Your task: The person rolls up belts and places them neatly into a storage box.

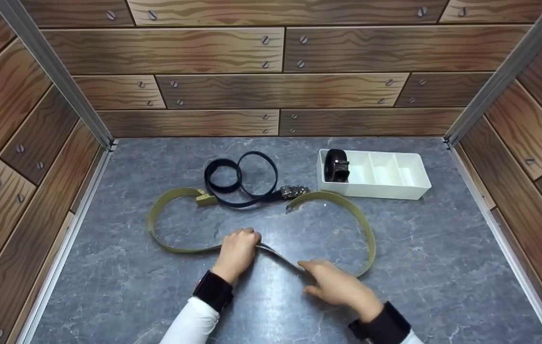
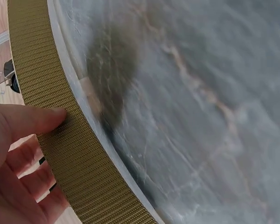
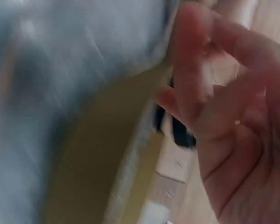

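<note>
An olive webbing belt (image 1: 156, 229) stands on edge in a wide S-shaped curve, its olive buckle (image 1: 205, 198) at the far left end. My left hand (image 1: 238, 251) pinches the belt near its middle; in the left wrist view the thumb presses the ribbed webbing (image 2: 46, 70), with the fingers behind it. My right hand (image 1: 335, 283) is farther right along the same belt. Its fingertips are right at the strap in the head view, and its thumb stands apart from them. The right wrist view is blurred, with the webbing (image 3: 102, 140) passing beside the fingers.
A dark blue belt (image 1: 276, 177) lies in loops behind the olive one, its ornate metal buckle (image 1: 295, 191) close to the olive belt's free end. At the back right, a white divided box (image 1: 371, 191) holds a rolled dark belt (image 1: 335, 165) in its left compartment. Wood-patterned walls (image 1: 218, 50) surround the grey surface.
</note>
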Tool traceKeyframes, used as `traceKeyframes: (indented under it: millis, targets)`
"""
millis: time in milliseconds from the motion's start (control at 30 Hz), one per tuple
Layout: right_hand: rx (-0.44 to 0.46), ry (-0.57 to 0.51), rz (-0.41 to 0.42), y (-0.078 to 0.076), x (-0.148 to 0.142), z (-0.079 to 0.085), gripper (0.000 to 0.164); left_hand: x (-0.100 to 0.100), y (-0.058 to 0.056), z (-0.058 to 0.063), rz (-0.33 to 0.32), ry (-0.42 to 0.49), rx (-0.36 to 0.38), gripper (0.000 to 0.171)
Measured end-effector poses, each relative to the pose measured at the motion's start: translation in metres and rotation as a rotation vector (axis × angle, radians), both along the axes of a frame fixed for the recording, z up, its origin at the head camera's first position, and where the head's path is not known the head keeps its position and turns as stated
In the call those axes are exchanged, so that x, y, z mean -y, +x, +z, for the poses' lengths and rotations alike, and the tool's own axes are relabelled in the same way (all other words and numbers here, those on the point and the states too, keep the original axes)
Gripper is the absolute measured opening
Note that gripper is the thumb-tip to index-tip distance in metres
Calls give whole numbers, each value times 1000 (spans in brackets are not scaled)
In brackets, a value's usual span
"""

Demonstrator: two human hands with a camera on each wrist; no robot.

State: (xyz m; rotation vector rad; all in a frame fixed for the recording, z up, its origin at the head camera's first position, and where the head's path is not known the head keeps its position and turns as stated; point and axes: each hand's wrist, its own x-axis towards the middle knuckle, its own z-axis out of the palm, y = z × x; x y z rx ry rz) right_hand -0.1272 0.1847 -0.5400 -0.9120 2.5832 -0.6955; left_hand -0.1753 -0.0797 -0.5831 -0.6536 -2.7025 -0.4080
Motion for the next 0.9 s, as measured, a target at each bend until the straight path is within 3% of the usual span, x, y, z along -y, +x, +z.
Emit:
traceKeyframes:
  millis: [67, 167, 267, 400, 500, 600, 733, 900]
  targets:
    - [-25, 11, -42, -3, -1, -4, 40, 3, 0, 1, -19, 13, 54, 6]
    - [-84, 4, -131, -12, -14, -8, 24, 15, -1, 3, 20, 20, 153, 22]
    - [-118, 16, -217, -21, -31, -10, 20, 39, -8, 7, 148, 3, 222, 35]
    - [-90, 35, -298, -30, -47, -11, 20, 79, -23, 17, 332, -20, 245, 37]
    - [-65, 40, -319, -34, -51, -12, 21, 104, -34, 23, 397, -17, 253, 46]
    - [-60, 31, -324, -36, -52, -13, 21, 119, -42, 26, 392, -17, 289, 54]
    - [-70, 23, -327, -38, -50, -14, 19, 123, -48, 26, 349, -26, 322, 52]
    - [-85, 21, -318, -41, -47, -15, 18, 119, -50, 24, 321, -9, 221, 33]
